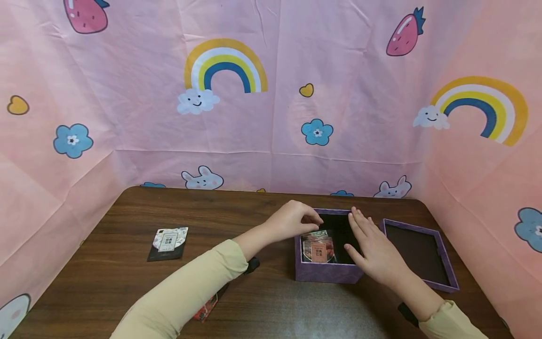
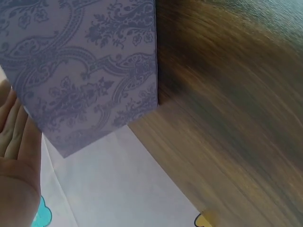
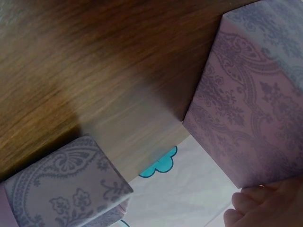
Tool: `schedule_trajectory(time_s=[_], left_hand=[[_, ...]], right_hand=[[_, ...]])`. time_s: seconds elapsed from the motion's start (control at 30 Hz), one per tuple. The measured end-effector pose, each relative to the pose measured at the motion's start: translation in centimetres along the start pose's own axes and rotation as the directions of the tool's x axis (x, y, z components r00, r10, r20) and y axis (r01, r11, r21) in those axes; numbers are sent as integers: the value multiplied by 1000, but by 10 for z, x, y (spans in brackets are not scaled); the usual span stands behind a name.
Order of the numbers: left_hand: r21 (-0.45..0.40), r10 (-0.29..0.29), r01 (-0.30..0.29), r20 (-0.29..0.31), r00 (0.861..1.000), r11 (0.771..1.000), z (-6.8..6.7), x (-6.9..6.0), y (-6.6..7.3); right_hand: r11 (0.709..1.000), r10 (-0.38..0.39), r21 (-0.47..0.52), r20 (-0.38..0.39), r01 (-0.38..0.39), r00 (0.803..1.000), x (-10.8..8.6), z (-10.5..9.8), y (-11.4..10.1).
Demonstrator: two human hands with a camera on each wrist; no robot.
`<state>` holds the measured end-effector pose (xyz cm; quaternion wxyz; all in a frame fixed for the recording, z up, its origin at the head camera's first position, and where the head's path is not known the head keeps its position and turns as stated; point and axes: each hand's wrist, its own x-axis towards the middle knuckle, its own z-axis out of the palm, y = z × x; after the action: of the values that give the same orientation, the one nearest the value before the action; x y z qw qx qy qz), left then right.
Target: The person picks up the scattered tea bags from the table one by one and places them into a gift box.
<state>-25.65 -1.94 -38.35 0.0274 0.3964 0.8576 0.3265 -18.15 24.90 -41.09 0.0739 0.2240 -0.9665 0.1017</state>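
Purple patterned box [image 1: 328, 273], on worktop [image 1: 262, 301]: part-filled, printed sachets [image 1: 319, 252] along left side; lid [image 1: 423, 254] off, beside it. Not inside: white-and-black sachet [image 1: 168, 241], red sachet [image 1: 205, 310]. Left grip [image 1: 292, 219] curled at the opening, hold unclear; right grip [image 1: 378, 252] straight-fingered, holding nothing.

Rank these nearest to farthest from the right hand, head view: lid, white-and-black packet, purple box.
1. Purple box, at the right hand's left
2. Lid, just to its right
3. White-and-black packet, far left
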Motion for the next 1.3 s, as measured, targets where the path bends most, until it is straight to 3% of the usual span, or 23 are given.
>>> schedule_trajectory(time_s=[0.17, 0.3, 0.7, 1.0, 1.3], left_hand=[[-157, -2, 2, -1, 1000, 988, -6, -9, -7], [-228, -25, 19, -24, 999, 973, -11, -19, -11], [-214, -117, 86, -136, 984, 973, -49, -60, -29], [-158, -224, 190, -236, 946, 969, -86, -104, -55], [-164, -354, 318, -301, 886, 934, -119, -148, -97]], right_hand=[[1000, -4, 7, -6, 5, 1000, 0, 2, -1], [1000, -11, 2, -17, 11, 1000, -2, 5, -1], [1000, -16, -11, -30, 16, 999, -3, 5, 1], [1000, -20, -11, -22, 20, 1000, -1, 3, 0], [1000, -21, -9, -20, 21, 1000, 0, 3, 2]])
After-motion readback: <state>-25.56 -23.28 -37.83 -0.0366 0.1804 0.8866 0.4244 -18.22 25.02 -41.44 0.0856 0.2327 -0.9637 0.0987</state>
